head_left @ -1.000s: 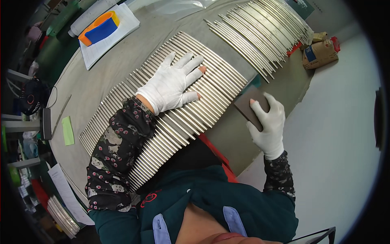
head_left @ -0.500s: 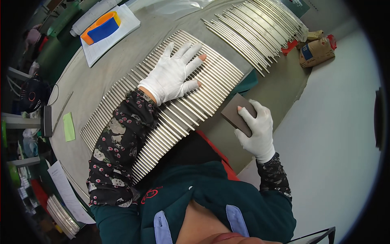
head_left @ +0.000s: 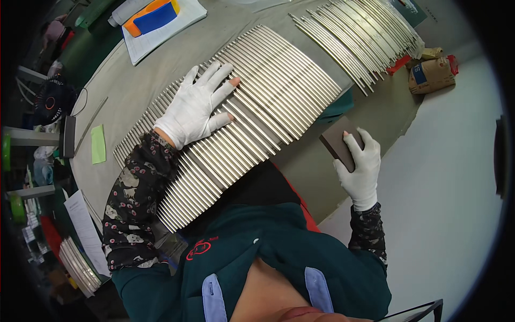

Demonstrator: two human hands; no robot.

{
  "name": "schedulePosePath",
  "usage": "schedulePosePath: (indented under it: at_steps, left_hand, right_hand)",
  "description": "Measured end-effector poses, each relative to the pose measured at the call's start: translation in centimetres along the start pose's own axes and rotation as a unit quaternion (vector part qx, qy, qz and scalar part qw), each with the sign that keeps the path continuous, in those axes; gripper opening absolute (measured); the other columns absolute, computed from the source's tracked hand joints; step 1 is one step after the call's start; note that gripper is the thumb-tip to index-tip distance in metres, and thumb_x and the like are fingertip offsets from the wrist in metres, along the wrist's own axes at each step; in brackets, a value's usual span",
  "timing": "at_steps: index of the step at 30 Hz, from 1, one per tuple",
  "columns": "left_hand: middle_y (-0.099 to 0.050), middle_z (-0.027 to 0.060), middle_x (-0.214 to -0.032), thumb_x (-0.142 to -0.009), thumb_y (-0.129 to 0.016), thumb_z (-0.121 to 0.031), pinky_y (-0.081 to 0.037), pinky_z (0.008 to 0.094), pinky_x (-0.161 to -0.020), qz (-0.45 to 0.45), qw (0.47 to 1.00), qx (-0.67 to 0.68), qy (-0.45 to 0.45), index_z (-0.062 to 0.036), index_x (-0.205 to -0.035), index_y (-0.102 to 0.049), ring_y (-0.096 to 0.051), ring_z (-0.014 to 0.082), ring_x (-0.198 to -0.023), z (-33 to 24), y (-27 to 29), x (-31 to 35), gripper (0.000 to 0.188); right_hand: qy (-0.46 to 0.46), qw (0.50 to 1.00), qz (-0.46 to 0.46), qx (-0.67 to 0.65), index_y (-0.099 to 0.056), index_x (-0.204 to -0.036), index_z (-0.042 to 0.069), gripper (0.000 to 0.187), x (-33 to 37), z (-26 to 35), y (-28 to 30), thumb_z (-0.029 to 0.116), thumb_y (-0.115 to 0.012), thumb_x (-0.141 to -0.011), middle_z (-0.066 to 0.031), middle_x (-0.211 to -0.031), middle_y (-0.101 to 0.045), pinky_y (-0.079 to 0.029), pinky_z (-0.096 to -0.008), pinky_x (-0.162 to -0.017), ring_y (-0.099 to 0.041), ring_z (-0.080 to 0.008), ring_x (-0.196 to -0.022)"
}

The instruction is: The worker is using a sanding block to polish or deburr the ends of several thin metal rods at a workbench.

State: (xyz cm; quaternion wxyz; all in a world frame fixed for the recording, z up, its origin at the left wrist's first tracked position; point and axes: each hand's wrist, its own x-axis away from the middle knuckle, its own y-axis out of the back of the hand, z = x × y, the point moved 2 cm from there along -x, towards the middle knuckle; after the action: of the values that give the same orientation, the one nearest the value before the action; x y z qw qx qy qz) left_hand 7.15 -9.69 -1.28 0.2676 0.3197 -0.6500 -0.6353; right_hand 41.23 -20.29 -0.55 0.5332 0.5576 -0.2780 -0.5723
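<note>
A long row of shiny metal rods (head_left: 284, 80) lies side by side across the table, with narrow gaps between some of them. My left hand (head_left: 196, 104), in a white glove with bare thumb and index fingertips, rests flat on the rods with its fingers spread. Beyond the table's right edge, my right hand (head_left: 362, 169), gloved the same way, grips a dark brown rectangular block (head_left: 339, 140) between thumb and fingers. The block is held off the rods, touching nothing else that I can see.
A second bunch of metal rods (head_left: 359, 37) lies at the far right of the table. Paper sheets (head_left: 185, 24) carry an orange and blue object (head_left: 155, 17) at the far left. A green slip (head_left: 98, 144) lies near a thin rod (head_left: 91, 126). A brown bag (head_left: 433, 75) stands at right.
My left hand has slid left and toward me along the rods, fingers still spread. The right hand keeps its grip on the block. The whole view has shifted somewhat.
</note>
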Motion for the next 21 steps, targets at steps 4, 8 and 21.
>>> schedulePosePath:
  at_steps: [4, 8, 21]
  left_hand:
    - [-0.025, 0.0179, -0.155, -0.094, -0.047, -0.050, -0.019, 0.0530, -0.116, -0.078, 0.995, 0.052, 0.045, -0.0097, -0.147, -0.032, -0.024, 0.0379, -0.143, 0.4, -1.1, -2.4, 0.068]
    - [-0.029, 0.0184, -0.153, -0.095, -0.048, -0.050, -0.018, 0.0505, -0.117, -0.151, 0.983, 0.027, 0.101, -0.0090, -0.147, -0.032, -0.025, 0.0371, -0.142, 2.5, -1.4, -2.2, 0.069]
    - [-0.039, 0.0187, -0.147, -0.092, -0.056, -0.040, -0.023, 0.0440, -0.117, -0.072, 0.991, 0.057, 0.102, -0.0049, -0.142, -0.040, -0.032, 0.0326, -0.139, 4.3, -1.5, 0.4, 0.063]
  right_hand:
    - [0.026, 0.999, 0.024, -0.010, -0.060, -0.119, 0.014, 0.059, 0.3, 2.6, 0.4, 0.015, -0.075, -0.061, -0.0176, -0.126, -0.049, -0.043, -0.0440, -0.091, -0.050, -0.0346, -0.107]
    - [0.042, 0.997, 0.045, -0.038, -0.060, -0.119, 0.015, 0.060, 1.3, 5.4, 0.4, 0.019, -0.078, -0.062, -0.0191, -0.128, -0.048, -0.043, -0.0442, -0.088, -0.051, -0.0355, -0.106]
    - [0.050, 0.997, 0.033, -0.049, -0.060, -0.119, 0.014, 0.061, 0.9, 7.4, -0.8, 0.021, -0.079, -0.062, -0.0198, -0.126, -0.049, -0.044, -0.0435, -0.084, -0.051, -0.0355, -0.103]
